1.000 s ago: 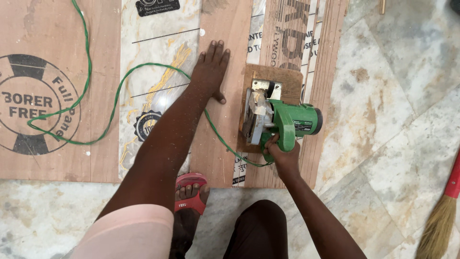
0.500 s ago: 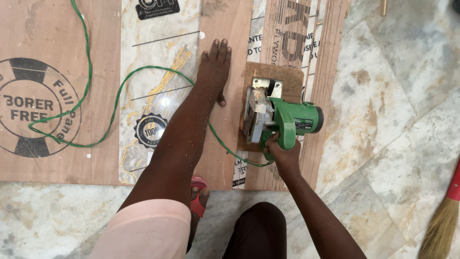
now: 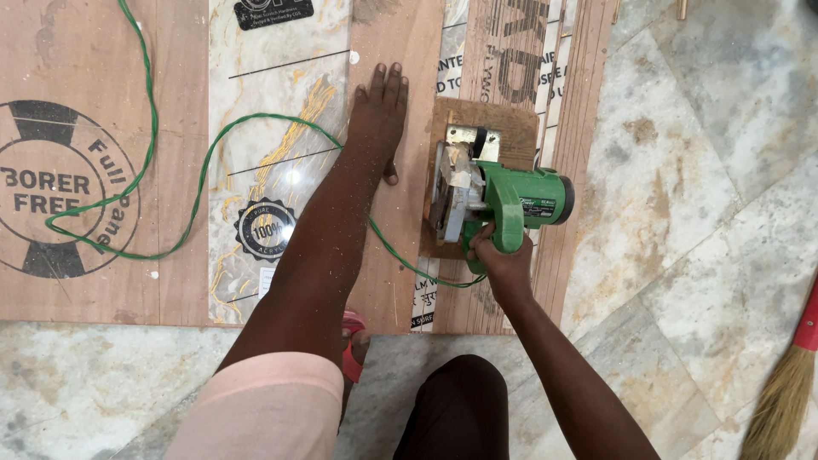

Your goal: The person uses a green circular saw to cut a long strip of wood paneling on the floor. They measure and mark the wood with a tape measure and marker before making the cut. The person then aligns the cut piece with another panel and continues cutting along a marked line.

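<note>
A green circular saw (image 3: 498, 200) sits on a small wooden base plate (image 3: 486, 128) on top of plywood boards laid on the floor. My right hand (image 3: 498, 255) is shut on the saw's rear handle. My left hand (image 3: 379, 111) lies flat, fingers spread, on a narrow plywood strip (image 3: 409, 51) just left of the saw. The saw's green cord (image 3: 204, 162) loops away to the left across the boards.
A large plywood sheet (image 3: 77, 102) with a round printed stamp lies at left, next to a glossy marble-pattern laminate sheet (image 3: 273, 94). Marble floor (image 3: 699, 170) extends to the right. A broom (image 3: 784, 383) lies at the right edge. My foot in a red sandal (image 3: 354, 345) is near the board edge.
The saw and my right hand have stayed in nearly the same spot; my left hand remains flat on the strip. The view shifted slightly.
</note>
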